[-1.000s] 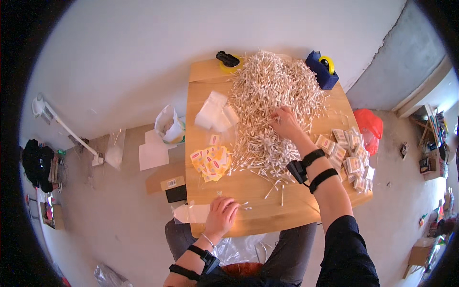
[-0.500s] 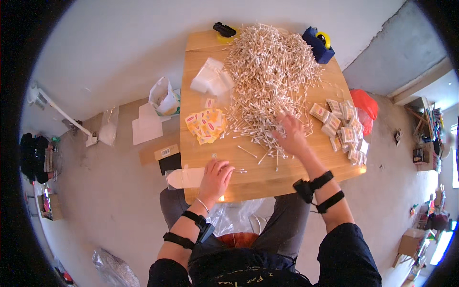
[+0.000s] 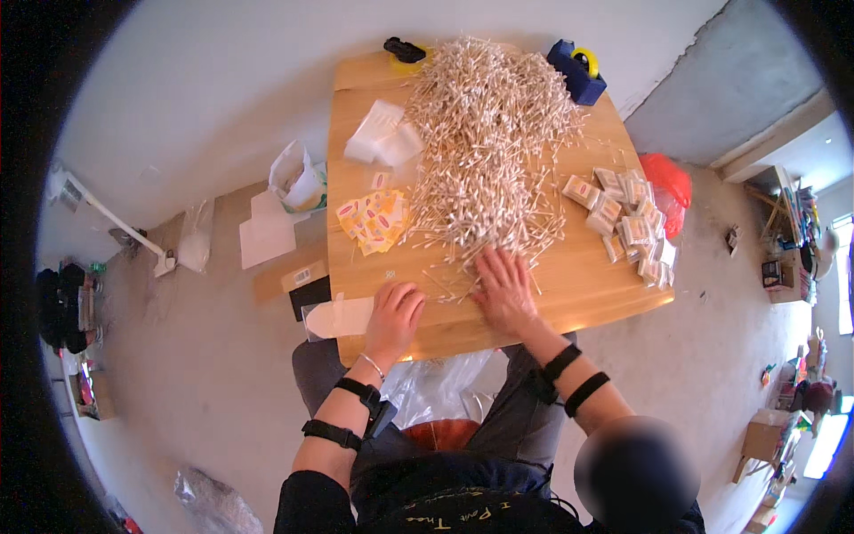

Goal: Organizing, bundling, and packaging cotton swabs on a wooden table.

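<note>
A large heap of white cotton swabs (image 3: 489,133) covers the middle of the wooden table, spreading toward me. My right hand (image 3: 505,292) lies palm down at the heap's near edge, fingers spread and touching the swabs there. Close to the table's front edge, my left hand (image 3: 396,313) is curled, with a few swab ends showing beside its fingertips; the rest of what it holds is hidden. Next to my left wrist lies a white card-like sheet (image 3: 341,318) in a clear sleeve.
Yellow-and-white printed cards (image 3: 374,221) and clear plastic cases (image 3: 384,135) lie left of the heap. Filled swab packs (image 3: 636,218) are piled on the right. A blue tape dispenser (image 3: 578,78) and a black tape cutter (image 3: 405,50) stand at the back. A red bag (image 3: 665,182) is beyond the right edge.
My right hand has come down from the heap toward the table's near edge and now rests flat beside the swabs. My left hand has stayed nearly in place. The view has shifted slightly.
</note>
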Demonstrator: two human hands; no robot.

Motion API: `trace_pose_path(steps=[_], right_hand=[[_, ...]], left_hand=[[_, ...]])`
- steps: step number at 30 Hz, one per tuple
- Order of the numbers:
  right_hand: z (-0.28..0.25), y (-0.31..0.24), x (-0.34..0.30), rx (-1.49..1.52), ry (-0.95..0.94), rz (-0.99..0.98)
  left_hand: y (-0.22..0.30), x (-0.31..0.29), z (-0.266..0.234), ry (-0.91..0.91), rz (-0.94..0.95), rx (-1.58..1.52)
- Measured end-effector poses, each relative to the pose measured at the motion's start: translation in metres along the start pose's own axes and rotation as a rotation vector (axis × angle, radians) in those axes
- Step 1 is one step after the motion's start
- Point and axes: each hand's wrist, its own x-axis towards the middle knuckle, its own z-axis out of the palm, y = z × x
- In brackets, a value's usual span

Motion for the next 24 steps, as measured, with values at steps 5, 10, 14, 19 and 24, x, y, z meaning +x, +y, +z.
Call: trace_pose_path(steps=[5, 10, 14, 19, 24], right_hand=[[-0.007, 0.022, 0.017, 0.059, 0.110, 0.035], [-0.009, -0.008, 0.000, 0.104, 0.259, 0.162], [0.007, -0.031, -0.005, 0.101, 0.238, 0.153], [0.010, -0.034, 0.008, 0.097, 0.314, 0.192], [0.027, -0.050, 0.014, 0.119, 0.344, 0.171]], left_hand=[[0.001, 0.001, -0.001, -0.009, 0.001, 0.003], [0.001, -0.003, -0.004, -0.033, 0.084, -0.050], [0.005, -0.011, -0.006, -0.069, 0.085, -0.060], [0.006, -0.023, -0.011, -0.039, 0.024, -0.111], [0.006, -0.028, -0.011, -0.049, 0.035, -0.097]])
